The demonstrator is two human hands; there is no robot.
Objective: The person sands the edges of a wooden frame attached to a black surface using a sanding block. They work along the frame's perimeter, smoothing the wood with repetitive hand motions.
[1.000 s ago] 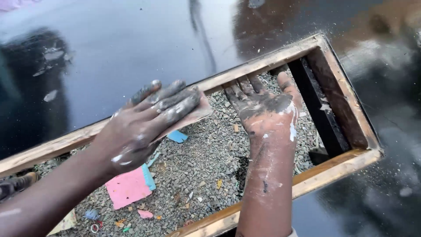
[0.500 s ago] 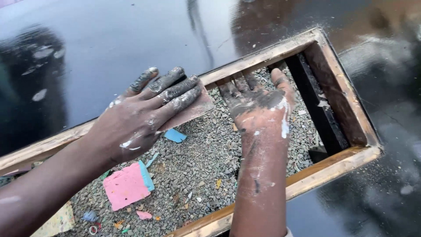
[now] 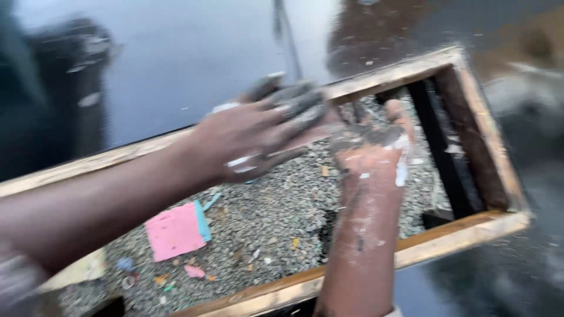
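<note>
Two hands are pressed flat on grey pulp [image 3: 276, 217] inside a wooden frame [image 3: 446, 235] — left hand [image 3: 258, 138] and right hand [image 3: 370, 149], fingers extended, nothing gripped; a pink scrap [image 3: 173, 232] is embedded nearby.

A dark, wet, glossy ground [image 3: 176, 70] surrounds the wooden frame [image 3: 458, 235] on every side. Pale daylight reflects off it above the frame; blurred brownish patches show beyond its far right corner.

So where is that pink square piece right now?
In the head view, the pink piece lies flat on the grey pulp inside the wooden frame, lower left, below the left hand, with a blue piece at its right edge.
</note>
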